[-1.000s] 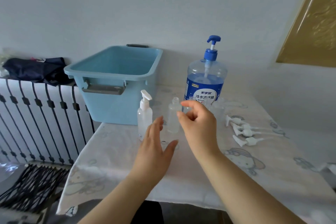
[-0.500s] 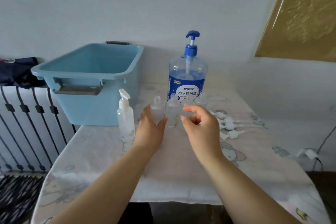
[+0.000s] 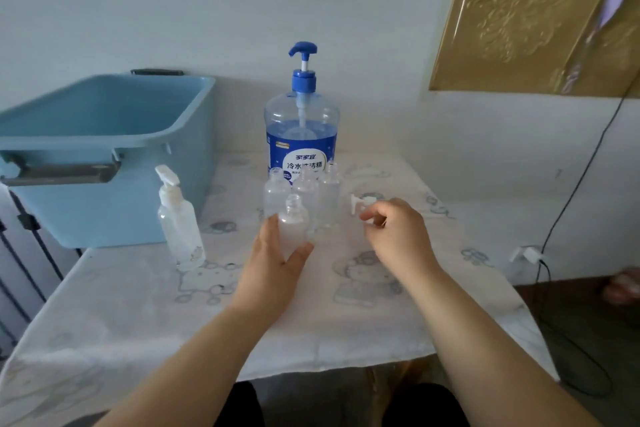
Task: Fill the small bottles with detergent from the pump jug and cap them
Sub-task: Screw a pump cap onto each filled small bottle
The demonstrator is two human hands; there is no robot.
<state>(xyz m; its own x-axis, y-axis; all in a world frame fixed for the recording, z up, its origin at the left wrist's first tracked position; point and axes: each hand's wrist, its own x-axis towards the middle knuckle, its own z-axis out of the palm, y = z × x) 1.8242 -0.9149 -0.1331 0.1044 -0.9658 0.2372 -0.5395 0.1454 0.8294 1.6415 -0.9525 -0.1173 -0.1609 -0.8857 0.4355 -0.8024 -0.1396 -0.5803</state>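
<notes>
At the middle of the white, cartoon-printed worktop (image 3: 311, 322), just in front of the large clear pump jug with the blue label and blue pump head (image 3: 301, 146), my left hand (image 3: 277, 263) is gripping a small clear uncapped plastic bottle (image 3: 293, 224), thumb on one side of its lower body and fingers on the other. My right hand (image 3: 398, 236) is hovering to the right with its fingers curled, just beside a loose white pump cap (image 3: 360, 204); I cannot tell whether it is pinching anything. What is worrying me most is the crowding: three more small clear open-necked bottles (image 3: 306, 189) are standing bunched right behind the held one and against the jug. They look light and narrow-based, so a careless pull or a brush of my knuckles is likely to be sending one toppling. The jug's spout is sitting high above such a narrow neck, so a poorly lined-up stroke is risking detergent running down the outside onto the cloth and making my grip slippery. The held bottle is looking frosted-clear and round-shouldered, with a short open neck, upright and seemingly empty. Off to the left, a slim clear bottle with a white pump top (image 3: 180, 222) is already standing capped.
</notes>
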